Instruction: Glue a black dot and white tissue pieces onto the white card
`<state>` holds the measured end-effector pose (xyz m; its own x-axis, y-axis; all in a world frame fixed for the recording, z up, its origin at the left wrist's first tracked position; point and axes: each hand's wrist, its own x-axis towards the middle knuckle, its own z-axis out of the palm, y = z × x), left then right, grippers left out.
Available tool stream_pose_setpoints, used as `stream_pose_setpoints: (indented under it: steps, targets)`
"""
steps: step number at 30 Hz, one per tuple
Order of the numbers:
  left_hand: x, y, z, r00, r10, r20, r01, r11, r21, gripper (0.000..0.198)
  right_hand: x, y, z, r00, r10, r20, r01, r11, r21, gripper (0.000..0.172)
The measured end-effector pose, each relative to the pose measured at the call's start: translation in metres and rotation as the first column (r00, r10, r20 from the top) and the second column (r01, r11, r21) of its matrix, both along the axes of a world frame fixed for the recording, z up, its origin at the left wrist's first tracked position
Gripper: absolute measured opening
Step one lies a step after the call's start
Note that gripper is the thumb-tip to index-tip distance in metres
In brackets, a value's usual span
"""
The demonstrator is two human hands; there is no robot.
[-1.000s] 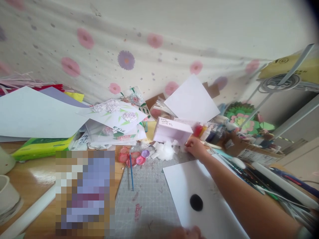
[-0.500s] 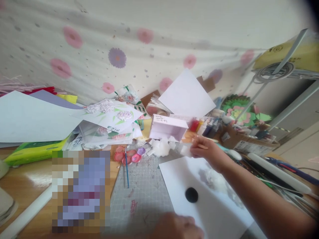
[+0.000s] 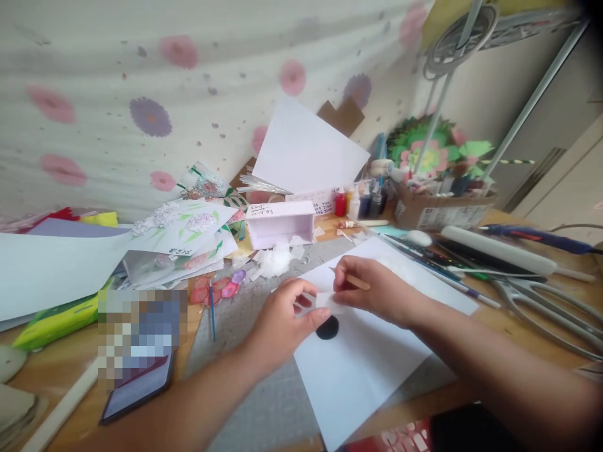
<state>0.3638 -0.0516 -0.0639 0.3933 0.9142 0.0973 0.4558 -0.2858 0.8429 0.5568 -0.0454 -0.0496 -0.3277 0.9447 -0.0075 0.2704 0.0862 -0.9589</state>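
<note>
My right hand (image 3: 365, 289) is closed around a thin wooden stick (image 3: 362, 284) and also pinches a small white paper piece (image 3: 328, 303). My left hand (image 3: 287, 314) meets that piece at its left edge, with thumb and index finger on it. Both hands are above a large white sheet (image 3: 358, 370). Just under the fingers, a black round spot (image 3: 327, 328) shows on the sheet. Part of the sheet is hidden by my right hand, where a white fluffy patch (image 3: 400, 267) lies behind it.
Beneath the sheet is a grey cutting mat (image 3: 249, 376). Cotton-like fluff (image 3: 276, 260) sits before an open white box (image 3: 280, 223). Paint palettes hold a blue brush (image 3: 211, 311); a phone (image 3: 141, 389) lies left. Scissors (image 3: 551, 314), tools and paint bottles (image 3: 355, 204) stand or lie right and behind.
My right hand has come back from beside the fluff to above the sheet, bringing the white piece. My left hand has risen from the bottom edge to meet it. The view has shifted right.
</note>
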Motion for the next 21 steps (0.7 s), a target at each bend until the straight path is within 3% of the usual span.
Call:
stream_pose_setpoints:
  steps: [4,9,12,16,19,21]
  targets:
    - [0.009,0.010,0.000,0.995,0.003,0.099,0.000,1.000,-0.026,0.015,0.003,0.002,0.000,0.996,0.041,0.076,-0.044,0.998,0.037,0.013]
    - [0.002,0.019,-0.020,0.990,0.032,0.134,-0.036,0.999,0.029,0.014,-0.002,0.002,-0.005,0.980,0.086,-0.178,-0.114,0.982,-0.153,0.025]
    - [-0.003,0.023,-0.025,0.988,0.062,0.142,-0.077,0.992,0.102,0.010,-0.003,0.005,-0.008,0.981,0.059,-0.185,-0.089,0.983,-0.162,0.021]
    - [-0.008,0.025,-0.023,0.979,0.138,0.150,-0.163,0.972,0.168,0.012,-0.003,0.010,-0.014,0.981,-0.026,0.194,0.011,0.997,0.082,0.013]
    - [-0.009,0.024,-0.024,0.954,0.206,0.217,-0.244,0.955,0.167,0.015,-0.009,0.009,-0.018,0.902,0.036,0.431,-0.106,0.985,0.138,0.020]
    - [-0.009,0.024,-0.027,0.931,0.249,0.269,-0.282,0.955,0.095,0.017,-0.017,0.007,-0.020,0.846,0.098,0.525,-0.223,0.958,0.180,0.030]
